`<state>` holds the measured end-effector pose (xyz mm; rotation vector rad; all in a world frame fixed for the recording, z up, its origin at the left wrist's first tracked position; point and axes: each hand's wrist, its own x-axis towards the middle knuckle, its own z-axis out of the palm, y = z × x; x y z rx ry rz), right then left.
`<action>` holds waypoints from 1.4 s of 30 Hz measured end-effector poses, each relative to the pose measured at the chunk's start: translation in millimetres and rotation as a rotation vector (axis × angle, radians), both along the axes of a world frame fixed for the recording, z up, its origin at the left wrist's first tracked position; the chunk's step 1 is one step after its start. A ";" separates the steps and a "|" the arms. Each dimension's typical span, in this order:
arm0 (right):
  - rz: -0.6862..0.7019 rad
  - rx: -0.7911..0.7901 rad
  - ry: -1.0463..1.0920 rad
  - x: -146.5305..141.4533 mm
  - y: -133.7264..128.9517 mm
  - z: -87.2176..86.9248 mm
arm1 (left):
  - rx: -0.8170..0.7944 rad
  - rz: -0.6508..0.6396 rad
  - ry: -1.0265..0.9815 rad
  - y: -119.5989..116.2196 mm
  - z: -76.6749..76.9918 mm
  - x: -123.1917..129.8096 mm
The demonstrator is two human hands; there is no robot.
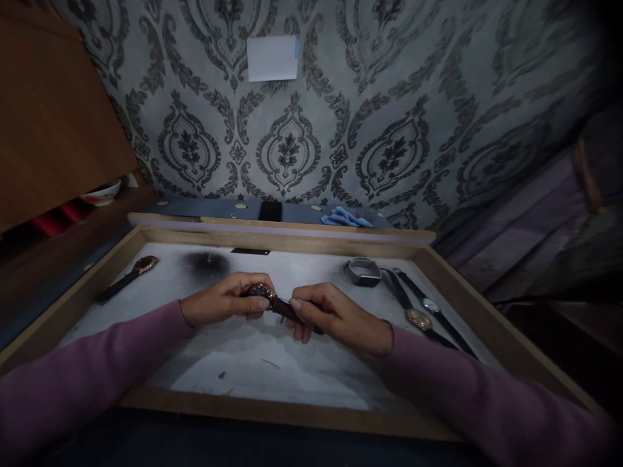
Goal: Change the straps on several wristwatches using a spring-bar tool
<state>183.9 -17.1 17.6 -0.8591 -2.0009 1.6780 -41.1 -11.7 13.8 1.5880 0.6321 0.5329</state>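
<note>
A wristwatch (261,293) with a dark dial, a rose-gold case and a dark brown strap is held above the white floor of a wooden tray (272,408). My left hand (228,299) grips its case between thumb and fingers. Farther along, my right hand (331,314) pinches the strap, whose dark end sticks out below the fingers. Part of the strap is hidden by that hand. To the left lies another brown-strapped watch (145,264). On the right rest a looped watch with a dark band (364,272), a gold-dial watch (418,319) and a silver-dial watch (431,305).
The tray's raised wooden rim surrounds the work area. Behind it are a blue cloth (344,217) and a dark flat object (270,211). A wooden cabinet (58,117) stands left, with a bowl (102,193) beneath it. A white card (273,58) hangs on the patterned wall.
</note>
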 end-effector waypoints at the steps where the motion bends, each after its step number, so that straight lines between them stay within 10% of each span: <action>1: 0.000 -0.004 -0.006 0.0 -0.2 -0.3 | 0.007 -0.004 0.000 0.1 -0.2 0.1; 42: 0.032 0.051 -0.047 2.0 1.9 -8.6 | -0.082 -0.001 0.037 -0.9 -5.0 0.0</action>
